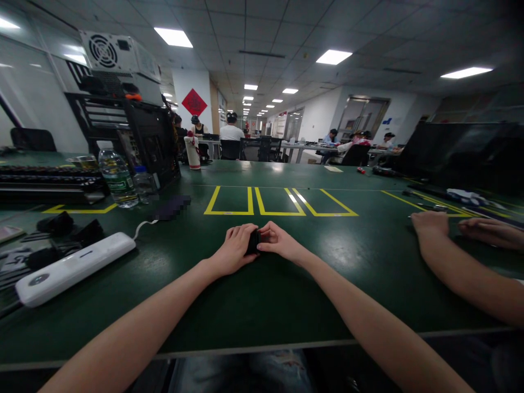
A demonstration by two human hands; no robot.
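Observation:
Between my two hands is a small black object [253, 242], low over or resting on the green table [303, 305]; its kind is not clear because my fingers cover much of it. My left hand [235, 248] wraps its left side, thumb at the bottom and fingers over the top. From the right, my right hand [280, 241] grips the same object with thumb and fingertips. Just beyond my hands, yellow tape outlines [280, 214] mark the tabletop.
At left lie a white power strip [77, 267], black adapters [57, 234], a water bottle [117, 174] and an open computer case [151, 136]. A phone-like dark item [172, 208] is blurred out. Another person's forearms and hands [434, 229] work at right. Several people sit farther back.

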